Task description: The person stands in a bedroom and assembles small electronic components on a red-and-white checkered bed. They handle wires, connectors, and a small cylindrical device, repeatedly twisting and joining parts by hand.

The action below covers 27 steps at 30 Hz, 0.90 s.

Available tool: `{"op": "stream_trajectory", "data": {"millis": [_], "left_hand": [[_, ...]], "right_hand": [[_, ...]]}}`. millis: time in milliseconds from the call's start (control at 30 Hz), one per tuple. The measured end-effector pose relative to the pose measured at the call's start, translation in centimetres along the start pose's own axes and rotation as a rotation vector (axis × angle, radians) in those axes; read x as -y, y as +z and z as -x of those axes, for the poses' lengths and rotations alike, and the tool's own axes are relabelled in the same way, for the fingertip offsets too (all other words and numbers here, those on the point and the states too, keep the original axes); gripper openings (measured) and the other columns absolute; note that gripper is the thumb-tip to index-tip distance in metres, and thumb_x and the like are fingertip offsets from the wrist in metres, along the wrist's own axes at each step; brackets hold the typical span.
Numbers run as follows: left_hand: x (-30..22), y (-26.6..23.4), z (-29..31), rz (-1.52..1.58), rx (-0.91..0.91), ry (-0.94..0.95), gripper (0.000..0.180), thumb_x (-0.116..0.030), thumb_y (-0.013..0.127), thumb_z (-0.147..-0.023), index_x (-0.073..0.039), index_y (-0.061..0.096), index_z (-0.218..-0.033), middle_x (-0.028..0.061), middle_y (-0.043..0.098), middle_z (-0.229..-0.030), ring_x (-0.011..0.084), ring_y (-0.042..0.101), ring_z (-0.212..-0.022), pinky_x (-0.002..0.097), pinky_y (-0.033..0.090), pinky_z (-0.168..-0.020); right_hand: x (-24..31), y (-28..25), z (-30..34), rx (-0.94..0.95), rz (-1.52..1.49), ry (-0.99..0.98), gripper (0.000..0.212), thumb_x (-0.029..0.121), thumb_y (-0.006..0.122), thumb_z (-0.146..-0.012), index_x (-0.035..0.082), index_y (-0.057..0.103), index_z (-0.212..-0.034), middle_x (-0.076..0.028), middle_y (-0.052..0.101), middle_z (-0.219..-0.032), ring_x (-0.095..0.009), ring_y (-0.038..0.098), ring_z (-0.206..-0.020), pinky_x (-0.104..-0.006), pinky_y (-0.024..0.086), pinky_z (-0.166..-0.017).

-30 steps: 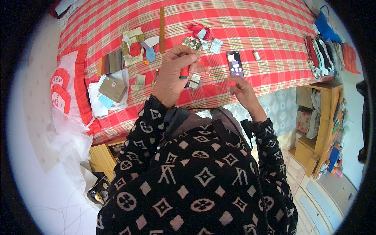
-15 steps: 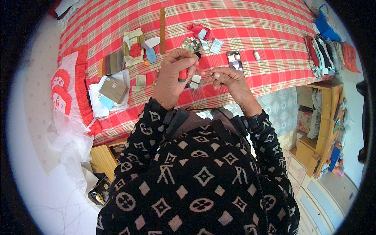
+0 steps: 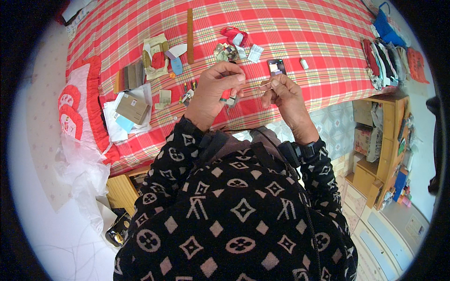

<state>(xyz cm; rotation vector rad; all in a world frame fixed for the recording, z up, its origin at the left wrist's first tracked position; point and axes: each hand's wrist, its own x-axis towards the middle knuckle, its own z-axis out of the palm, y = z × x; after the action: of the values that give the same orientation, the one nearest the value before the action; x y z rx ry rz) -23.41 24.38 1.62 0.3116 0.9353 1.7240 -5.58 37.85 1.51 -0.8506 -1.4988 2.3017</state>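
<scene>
Over the near side of a bed with a red plaid cover, my left hand (image 3: 211, 93) is closed around a small red object with a dark end (image 3: 226, 95), mostly covered by the fingers. To its right, my right hand (image 3: 288, 96) pinches a thin pale thread (image 3: 265, 85) between thumb and fingertips. A gap separates the two hands. Just beyond the right fingers lies a phone (image 3: 276, 66) with its screen lit. Small tools (image 3: 188, 91) lie left of my left hand, partly hidden by it.
On the plaid cover (image 3: 309, 28) lie a wooden ruler (image 3: 190, 37), a red cloth item (image 3: 232, 34), a white card (image 3: 255, 53) and a small white bottle (image 3: 304, 63). Papers and a brown box (image 3: 132, 109) lie left. Folded clothes (image 3: 382, 61) and a wooden cabinet (image 3: 389, 136) stand right.
My right hand has turned and moved slightly right, away from the left one, with the thread between its fingers. The red object shows less in my left hand.
</scene>
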Motion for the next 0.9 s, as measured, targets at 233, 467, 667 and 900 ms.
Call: {"op": "stream_trajectory", "data": {"millis": [233, 467, 667, 900], "left_hand": [[-0.5, 2.1, 0.6, -0.357, 0.025, -0.072, 0.019, -0.008, 0.067, -0.091, 0.004, 0.070, -0.106, 0.0064, 0.066, -0.088, 0.0110, 0.059, -0.066, 0.0257, 0.048, -0.061], [-0.1, 2.2, 0.3, -0.486, 0.118, 0.004, 0.013, -0.004, 0.066, -0.090, 0.006, 0.070, -0.098, 0.0071, 0.065, -0.092, 0.0115, 0.060, -0.067, 0.0254, 0.047, -0.060], [0.7, 2.2, 0.0, -0.500, 0.095, 0.069, 0.008, -0.003, 0.069, -0.087, 0.005, 0.070, -0.090, 0.0058, 0.066, -0.086, 0.0097, 0.060, -0.065, 0.0246, 0.048, -0.057], [0.7, 2.0, 0.1, -0.429, 0.071, 0.052, 0.007, 0.001, 0.063, -0.090, 0.006, 0.067, -0.091, 0.0070, 0.064, -0.095, 0.0109, 0.059, -0.068, 0.0252, 0.048, -0.061]], "right_hand": [[1.3, 0.5, 0.6, 0.010, -0.050, 0.019, 0.022, 0.020, 0.047, -0.106, 0.001, 0.056, -0.101, -0.012, 0.068, -0.089, -0.019, 0.067, -0.067, -0.0296, 0.055, -0.066], [1.7, 1.0, 1.0, 0.002, -0.031, 0.029, 0.024, 0.023, 0.050, -0.105, 0.002, 0.057, -0.096, -0.011, 0.069, -0.088, -0.018, 0.067, -0.069, -0.0308, 0.055, -0.068], [1.9, 1.3, 1.0, 0.016, -0.028, 0.036, 0.025, 0.023, 0.049, -0.105, 0.001, 0.057, -0.096, -0.011, 0.068, -0.090, -0.019, 0.067, -0.069, -0.0312, 0.055, -0.068], [1.6, 1.3, 0.9, 0.030, -0.007, 0.028, 0.026, 0.027, 0.052, -0.105, 0.003, 0.058, -0.097, -0.008, 0.067, -0.087, -0.016, 0.062, -0.066, -0.0280, 0.051, -0.064]]}}
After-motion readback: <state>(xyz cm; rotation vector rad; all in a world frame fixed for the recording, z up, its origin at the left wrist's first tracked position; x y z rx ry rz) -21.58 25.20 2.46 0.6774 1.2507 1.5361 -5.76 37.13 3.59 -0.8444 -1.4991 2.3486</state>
